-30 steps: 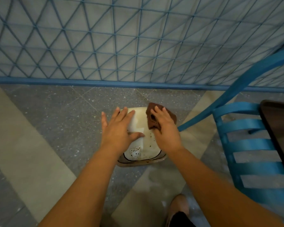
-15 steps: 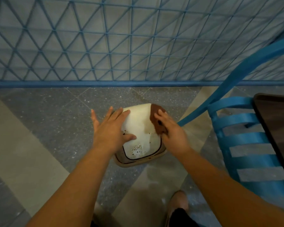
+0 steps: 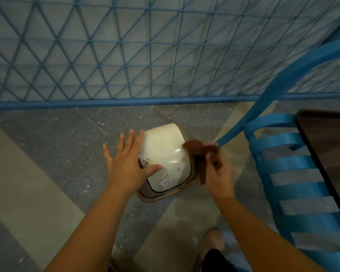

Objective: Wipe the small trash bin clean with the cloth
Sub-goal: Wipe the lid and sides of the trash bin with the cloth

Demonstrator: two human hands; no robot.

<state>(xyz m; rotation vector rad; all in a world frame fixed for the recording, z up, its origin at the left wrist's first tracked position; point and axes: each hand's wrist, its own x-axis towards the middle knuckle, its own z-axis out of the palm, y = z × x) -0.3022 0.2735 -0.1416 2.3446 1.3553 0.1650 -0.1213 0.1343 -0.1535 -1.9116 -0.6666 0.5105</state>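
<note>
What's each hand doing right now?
Left hand: open, flat on the bin.
Right hand: closed on the cloth, at the bin's right side.

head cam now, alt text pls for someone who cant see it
A person's left hand steadies a small cream trash bin on a speckled floor while the right hand wipes its right side with a brown cloth. Dark specks dot the lid; a blue chair stands at right.
</note>
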